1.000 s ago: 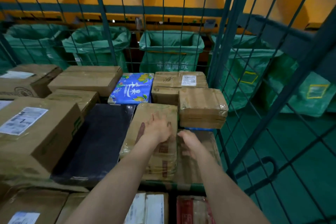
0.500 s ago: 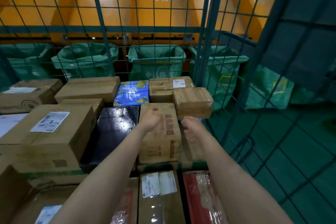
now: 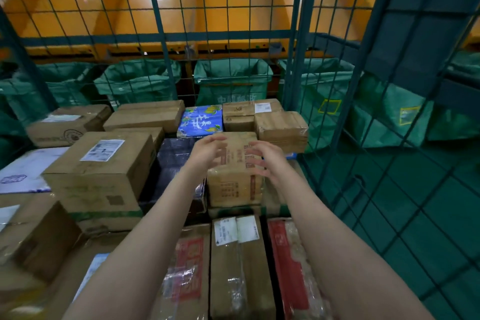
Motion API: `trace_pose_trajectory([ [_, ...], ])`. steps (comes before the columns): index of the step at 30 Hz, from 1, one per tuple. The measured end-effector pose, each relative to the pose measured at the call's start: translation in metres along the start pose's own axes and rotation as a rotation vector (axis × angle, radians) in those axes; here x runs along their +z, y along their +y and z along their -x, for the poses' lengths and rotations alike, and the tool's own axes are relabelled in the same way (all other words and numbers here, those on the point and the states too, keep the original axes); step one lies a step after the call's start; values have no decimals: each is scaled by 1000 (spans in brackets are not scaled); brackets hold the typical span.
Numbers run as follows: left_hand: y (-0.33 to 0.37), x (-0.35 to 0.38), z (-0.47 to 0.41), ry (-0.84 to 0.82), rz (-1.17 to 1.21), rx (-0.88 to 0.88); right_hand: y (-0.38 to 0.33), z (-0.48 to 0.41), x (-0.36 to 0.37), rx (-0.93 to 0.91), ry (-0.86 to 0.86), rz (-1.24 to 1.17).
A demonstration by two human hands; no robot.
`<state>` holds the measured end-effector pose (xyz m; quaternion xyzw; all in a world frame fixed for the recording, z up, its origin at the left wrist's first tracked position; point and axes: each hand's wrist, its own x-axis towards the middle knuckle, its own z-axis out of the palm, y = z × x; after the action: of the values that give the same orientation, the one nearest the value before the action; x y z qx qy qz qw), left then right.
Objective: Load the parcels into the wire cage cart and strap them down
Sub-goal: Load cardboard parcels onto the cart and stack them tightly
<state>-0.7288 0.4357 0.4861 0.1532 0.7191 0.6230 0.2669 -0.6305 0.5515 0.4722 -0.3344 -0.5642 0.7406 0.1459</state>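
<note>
left hand (image 3: 207, 154) | right hand (image 3: 268, 161) | fingers spread | glossy taped rectangular cardboard box (image 3: 235, 184)

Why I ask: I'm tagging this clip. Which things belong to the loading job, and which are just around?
Job: wire cart; tan parcel between the open left hand and right hand; blue parcel; black parcel; labelled box. No strap in view.

Around: green sacks behind the cart; yellow wall; green floor.
</note>
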Motion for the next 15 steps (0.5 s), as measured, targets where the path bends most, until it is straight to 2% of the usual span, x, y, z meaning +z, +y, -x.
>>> trace_pose_trajectory([
  [7,-14,6,36,112,103,-15,8,20,-13,-60,-67,15],
  [15,-29,26,97,243,202,-36,29,50,-17,-25,-217,38],
])
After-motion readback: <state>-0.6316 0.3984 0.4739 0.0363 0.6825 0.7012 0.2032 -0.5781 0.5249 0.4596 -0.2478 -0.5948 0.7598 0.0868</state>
